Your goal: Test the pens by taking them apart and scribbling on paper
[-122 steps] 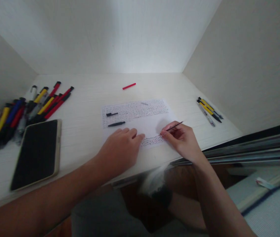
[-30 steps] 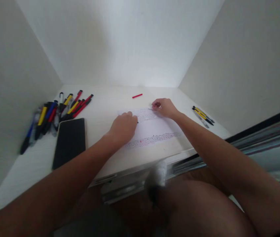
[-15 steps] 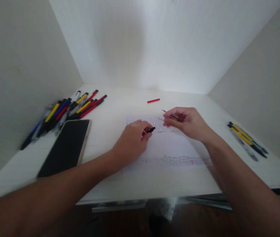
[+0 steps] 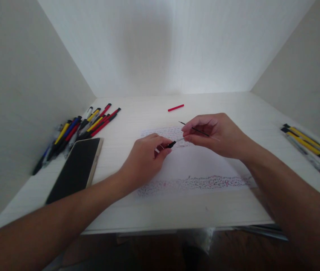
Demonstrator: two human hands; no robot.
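My left hand [image 4: 147,156] is closed, pinching a small black pen piece [image 4: 171,144] between thumb and fingers over the paper; the rest of that piece is hidden in the hand. My right hand [image 4: 213,133] holds a thin dark pen refill [image 4: 195,129] slanting across its fingers, its narrow tip pointing up and left. A faint thin greyish piece shows between the right fingertips and the black piece; I cannot make out what it is. Beneath both hands lies a white sheet of paper [image 4: 196,162] with rows of small pen marks along its far and near parts.
At left, a pile of pens [image 4: 75,126] in several colours lies beside a dark-screened phone [image 4: 73,171]. A short red stick [image 4: 176,108] rests behind the paper. More pens [image 4: 309,145], yellow-black and clear, lie at right. White walls surround the white desk [image 4: 137,216].
My right hand has shifted slightly left, so the two hands' fingertips are closer together. The camera view has shifted a little. Both hands keep hold of their pieces.
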